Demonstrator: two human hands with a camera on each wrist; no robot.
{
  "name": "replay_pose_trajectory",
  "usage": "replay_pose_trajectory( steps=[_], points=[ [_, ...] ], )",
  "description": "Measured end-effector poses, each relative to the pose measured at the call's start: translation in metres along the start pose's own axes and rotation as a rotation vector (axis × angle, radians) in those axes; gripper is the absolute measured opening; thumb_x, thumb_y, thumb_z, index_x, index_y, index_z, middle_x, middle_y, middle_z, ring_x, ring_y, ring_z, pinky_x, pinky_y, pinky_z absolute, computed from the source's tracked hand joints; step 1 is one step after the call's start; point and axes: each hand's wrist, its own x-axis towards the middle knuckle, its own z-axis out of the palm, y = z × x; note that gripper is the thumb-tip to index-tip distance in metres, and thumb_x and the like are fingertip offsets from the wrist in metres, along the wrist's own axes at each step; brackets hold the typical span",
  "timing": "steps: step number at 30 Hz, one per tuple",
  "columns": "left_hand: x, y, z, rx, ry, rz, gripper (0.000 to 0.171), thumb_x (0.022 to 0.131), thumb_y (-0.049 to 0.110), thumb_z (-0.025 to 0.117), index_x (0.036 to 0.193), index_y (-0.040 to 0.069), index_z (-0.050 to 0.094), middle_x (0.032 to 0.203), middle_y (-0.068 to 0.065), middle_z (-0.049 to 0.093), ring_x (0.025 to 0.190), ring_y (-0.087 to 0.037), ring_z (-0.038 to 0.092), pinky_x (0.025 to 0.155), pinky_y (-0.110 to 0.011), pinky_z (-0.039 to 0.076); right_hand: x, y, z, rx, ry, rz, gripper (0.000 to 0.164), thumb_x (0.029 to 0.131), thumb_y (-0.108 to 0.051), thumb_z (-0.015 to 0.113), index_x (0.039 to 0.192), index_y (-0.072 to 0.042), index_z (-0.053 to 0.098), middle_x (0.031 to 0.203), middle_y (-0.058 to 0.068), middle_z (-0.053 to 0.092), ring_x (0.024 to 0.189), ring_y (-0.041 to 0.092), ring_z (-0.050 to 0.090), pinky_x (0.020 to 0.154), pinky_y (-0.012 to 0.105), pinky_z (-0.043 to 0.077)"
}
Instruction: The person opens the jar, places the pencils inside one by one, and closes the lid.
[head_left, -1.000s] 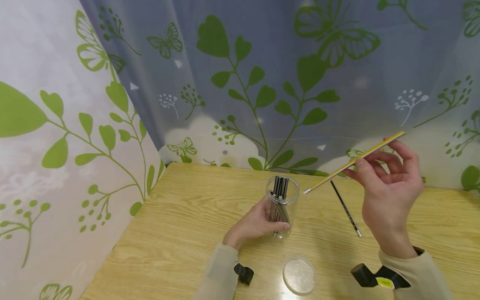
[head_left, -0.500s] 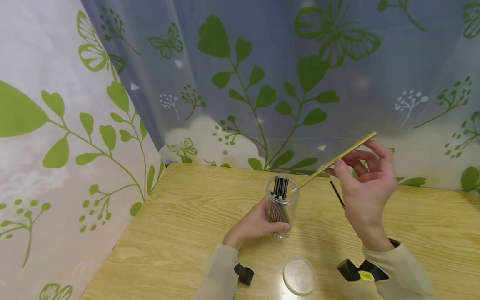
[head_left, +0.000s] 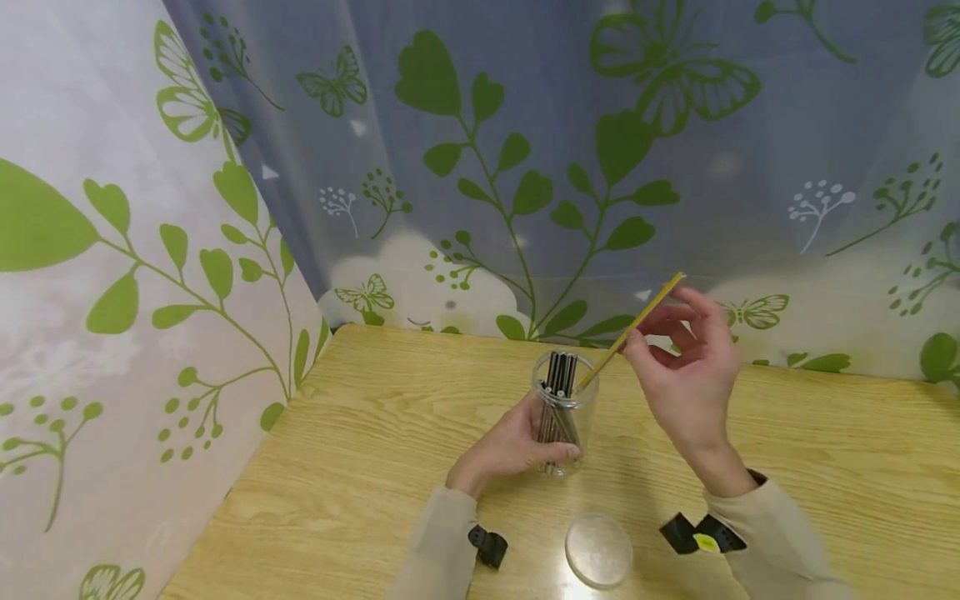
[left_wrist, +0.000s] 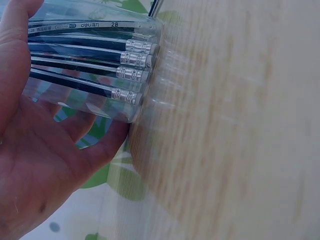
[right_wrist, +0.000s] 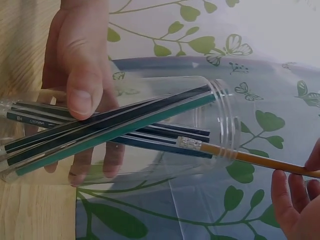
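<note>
A clear plastic jar [head_left: 588, 425] stands on the wooden table, holding several dark pencils [head_left: 561, 375]. My left hand [head_left: 513, 442] grips it low from the left side, thumb across the front. In the left wrist view, the dark pencils [left_wrist: 135, 60] show eraser ends with silver ferrules near the jar's base. My right hand [head_left: 690, 367] pinches a yellow pencil [head_left: 637, 321] that slants down into the jar's mouth, eraser end first. The right wrist view shows the yellow pencil's ferrule [right_wrist: 190, 143] inside the jar, just past the rim, beside the dark pencils.
A round clear lid [head_left: 598, 552] lies flat on the table [head_left: 360, 467] in front of the jar. Behind the table hangs a blue-grey curtain [head_left: 480, 208] with green leaves and butterflies; a pale patterned cloth [head_left: 135, 333] covers the left side.
My right hand has moved left with the yellow pencil, whose eraser end has passed from outside the jar into its mouth. The dark pencil on the table is now hidden. My left hand stays put.
</note>
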Motion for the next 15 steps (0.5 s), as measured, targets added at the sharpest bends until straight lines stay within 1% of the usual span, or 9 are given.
replay_pose_trajectory(
  steps=[2, 4, 9, 12, 14, 15],
  points=[
    [0.000, 0.000, 0.000, -0.002, 0.001, 0.000, 0.075, 0.090, 0.013, 0.079, 0.152, 0.031, 0.039, 0.104, -0.003, 0.077, 0.089, -0.008, 0.069, 0.104, -0.032, 0.047, -0.001, 0.002, 0.001, -0.040, -0.028, -0.006, 0.054, 0.078, 0.023, 0.060, 0.129, 0.006, 0.055, 0.101, -0.001, 0.063, 0.082, 0.007, 0.070, 0.072, 0.017, 0.060],
    [0.000, 0.001, 0.000, -0.006, -0.002, -0.001, 0.074, 0.090, 0.013, 0.079, 0.151, 0.031, 0.040, 0.103, -0.003, 0.077, 0.089, -0.008, 0.069, 0.101, -0.031, 0.049, -0.002, 0.005, 0.001, -0.079, -0.048, -0.008, 0.054, 0.079, 0.023, 0.060, 0.130, 0.008, 0.054, 0.103, -0.003, 0.063, 0.084, 0.006, 0.069, 0.072, 0.016, 0.059],
    [0.000, 0.000, 0.000, -0.018, -0.008, -0.008, 0.068, 0.091, 0.011, 0.078, 0.148, 0.026, 0.044, 0.101, -0.003, 0.076, 0.085, -0.008, 0.068, 0.091, -0.029, 0.053, -0.004, 0.011, 0.003, -0.152, -0.085, 0.009, 0.055, 0.079, 0.023, 0.061, 0.132, 0.011, 0.051, 0.103, -0.009, 0.069, 0.085, 0.005, 0.069, 0.068, 0.015, 0.058],
    [0.000, -0.001, 0.000, -0.020, -0.007, -0.010, 0.067, 0.091, 0.012, 0.078, 0.147, 0.024, 0.044, 0.101, -0.002, 0.076, 0.084, -0.009, 0.068, 0.089, -0.029, 0.053, -0.005, 0.012, 0.003, -0.210, -0.133, 0.010, 0.063, 0.080, 0.023, 0.062, 0.139, 0.007, 0.049, 0.102, -0.015, 0.070, 0.086, 0.002, 0.068, 0.067, 0.015, 0.057],
    [0.000, -0.001, 0.000, -0.019, -0.010, -0.009, 0.071, 0.091, 0.013, 0.078, 0.150, 0.024, 0.042, 0.102, -0.003, 0.077, 0.084, -0.009, 0.069, 0.090, -0.029, 0.053, -0.005, 0.013, 0.003, -0.254, -0.174, -0.003, 0.069, 0.080, 0.022, 0.064, 0.145, 0.002, 0.047, 0.100, -0.013, 0.070, 0.086, 0.000, 0.068, 0.067, 0.014, 0.057],
    [0.000, -0.001, 0.000, -0.019, -0.011, -0.008, 0.073, 0.091, 0.013, 0.078, 0.152, 0.024, 0.040, 0.103, -0.003, 0.077, 0.085, -0.009, 0.069, 0.091, -0.029, 0.053, -0.006, 0.014, 0.003, -0.277, -0.195, -0.014, 0.072, 0.081, 0.022, 0.065, 0.147, 0.000, 0.046, 0.100, -0.010, 0.070, 0.086, -0.001, 0.067, 0.068, 0.013, 0.057]
  ],
)
